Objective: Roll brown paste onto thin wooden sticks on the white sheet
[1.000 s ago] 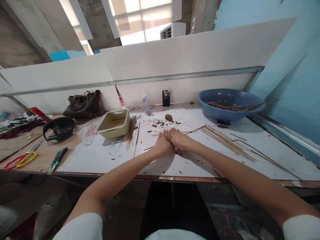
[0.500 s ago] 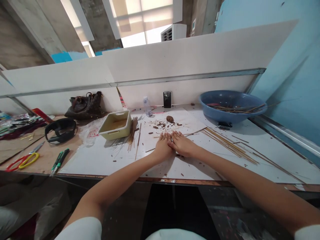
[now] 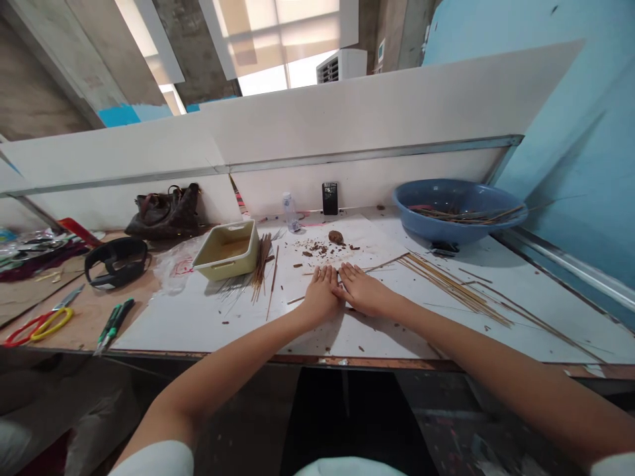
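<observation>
The left hand (image 3: 321, 297) and right hand (image 3: 364, 292) lie flat and palm down on a white sheet (image 3: 198, 324), touching at the thumbs. The fingers (image 3: 353, 272) are slightly spread and pinch nothing. A brown lump (image 3: 336, 237) sits straight ahead of the fingers, about equally near both hands, among brown crumbs (image 3: 312, 248). Thin sticks (image 3: 454, 287) lie right of the right hand, their long axes slanting from far left to near right. A stick bundle (image 3: 261, 271) lies left of the left hand, beside a cream tray (image 3: 227, 249). Farther right sits a blue bowl (image 3: 459, 211); farther left, scissors (image 3: 40, 328) lie on the tabletop (image 3: 84, 324). A white partition (image 3: 347, 125) rises behind.
</observation>
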{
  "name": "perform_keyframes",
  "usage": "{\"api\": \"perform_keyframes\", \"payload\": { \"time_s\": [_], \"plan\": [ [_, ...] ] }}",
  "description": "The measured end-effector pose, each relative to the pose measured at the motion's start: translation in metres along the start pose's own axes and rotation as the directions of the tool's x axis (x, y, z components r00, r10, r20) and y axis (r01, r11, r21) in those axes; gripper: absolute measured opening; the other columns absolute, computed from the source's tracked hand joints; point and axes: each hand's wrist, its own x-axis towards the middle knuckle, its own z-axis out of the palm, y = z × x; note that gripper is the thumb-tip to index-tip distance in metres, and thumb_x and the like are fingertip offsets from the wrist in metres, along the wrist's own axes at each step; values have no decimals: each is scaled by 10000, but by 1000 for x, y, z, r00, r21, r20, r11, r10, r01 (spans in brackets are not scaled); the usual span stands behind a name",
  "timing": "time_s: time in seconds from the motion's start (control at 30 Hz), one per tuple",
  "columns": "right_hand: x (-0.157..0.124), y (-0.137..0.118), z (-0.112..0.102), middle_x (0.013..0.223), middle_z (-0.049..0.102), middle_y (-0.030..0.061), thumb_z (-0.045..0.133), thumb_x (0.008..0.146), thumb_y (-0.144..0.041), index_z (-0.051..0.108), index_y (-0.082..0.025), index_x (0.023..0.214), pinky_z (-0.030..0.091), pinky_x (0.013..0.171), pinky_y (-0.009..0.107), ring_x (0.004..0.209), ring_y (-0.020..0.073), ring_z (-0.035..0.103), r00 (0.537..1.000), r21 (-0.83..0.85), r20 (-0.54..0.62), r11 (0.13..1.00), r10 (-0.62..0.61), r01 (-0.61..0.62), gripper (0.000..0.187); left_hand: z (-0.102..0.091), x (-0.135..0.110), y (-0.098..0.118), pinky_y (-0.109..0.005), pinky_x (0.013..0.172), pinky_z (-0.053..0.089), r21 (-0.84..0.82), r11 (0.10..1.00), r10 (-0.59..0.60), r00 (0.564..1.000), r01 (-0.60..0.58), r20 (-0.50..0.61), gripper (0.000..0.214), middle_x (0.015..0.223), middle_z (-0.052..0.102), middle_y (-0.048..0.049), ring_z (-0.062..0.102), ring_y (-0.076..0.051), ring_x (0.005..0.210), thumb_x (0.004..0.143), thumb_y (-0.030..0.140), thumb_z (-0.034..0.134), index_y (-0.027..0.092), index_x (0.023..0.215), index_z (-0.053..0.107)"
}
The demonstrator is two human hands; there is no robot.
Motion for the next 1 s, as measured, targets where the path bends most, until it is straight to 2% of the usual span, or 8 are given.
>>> {"api": "perform_keyframes", "payload": {
  "time_s": [0.1, 0.2, 0.3, 0.57, 0.73, 0.83, 0.9, 1.0],
  "plan": [
    [3, -1, 0, 1785, 365, 299, 200, 1162, -634, 365, 19, 1740, 250, 1402, 578, 1705, 389, 317, 1000, -16, 0, 1000, 7, -7, 887, -3, 2, -2, -539, 1429, 123, -6, 1000, -5, 1000, 5, 15, 736, 1794, 386, -231, 317, -342, 1712, 1076, 349, 383, 9, 1729, 386],
    [25, 2, -12, 1767, 398, 297, 222, 1167, -564, 369, 10, 1741, 268, 1392, 609, 1701, 397, 325, 998, -22, 30, 998, 59, -58, 825, -16, 25, -8, -558, 1426, 145, -45, 997, -54, 996, 57, 65, 717, 1790, 401, -216, 339, -338, 1703, 1066, 317, 409, 53, 1732, 408],
    [39, 6, -20, 1767, 381, 313, 207, 1170, -530, 386, 44, 1720, 266, 1394, 600, 1704, 395, 314, 995, -30, 53, 996, 84, -83, 816, -25, 39, -9, -561, 1422, 163, -57, 993, -97, 992, 102, 81, 733, 1793, 386, -232, 312, -345, 1714, 1051, 308, 431, 26, 1727, 399],
    [-7, -2, 5, 1783, 361, 306, 291, 1172, -568, 366, -3, 1742, 305, 1380, 604, 1707, 386, 313, 998, -50, -54, 999, -11, 8, 806, -4, -11, -1, -524, 1418, 177, -30, 999, -30, 999, 29, -21, 742, 1782, 393, -258, 327, -343, 1707, 1068, 325, 373, -31, 1719, 378],
    [23, 4, -7, 1784, 361, 304, 239, 1176, -547, 374, 2, 1738, 275, 1391, 591, 1706, 382, 315, 998, -29, 23, 997, 66, -66, 797, -18, 17, -10, -549, 1412, 203, -77, 994, -76, 993, 83, 91, 758, 1803, 340, -253, 316, -352, 1711, 1049, 296, 403, -24, 1735, 352],
    [42, 11, -16, 1787, 359, 300, 212, 1176, -551, 384, -3, 1735, 265, 1393, 583, 1714, 374, 296, 995, -36, 37, 995, 93, -91, 802, -28, 37, -14, -612, 1418, 148, -86, 987, -124, 988, 132, 90, 763, 1814, 333, -223, 238, -363, 1736, 1034, 293, 461, 42, 1749, 373],
    [40, 12, -15, 1789, 345, 307, 200, 1176, -566, 389, 13, 1727, 257, 1395, 584, 1717, 376, 285, 997, -54, 23, 996, 70, -69, 822, -29, 35, -13, -647, 1419, 100, -72, 988, -131, 989, 135, 63, 762, 1819, 336, -207, 183, -370, 1749, 1033, 300, 480, 61, 1750, 382],
    [20, 9, -6, 1787, 341, 314, 223, 1174, -591, 388, 23, 1725, 261, 1395, 585, 1711, 381, 302, 1000, -82, -4, 997, 11, -12, 841, -25, 12, -9, -647, 1423, 65, -36, 995, -88, 996, 88, 11, 723, 1805, 379, -200, 151, -364, 1756, 1071, 326, 432, 49, 1738, 402]
  ]
}}
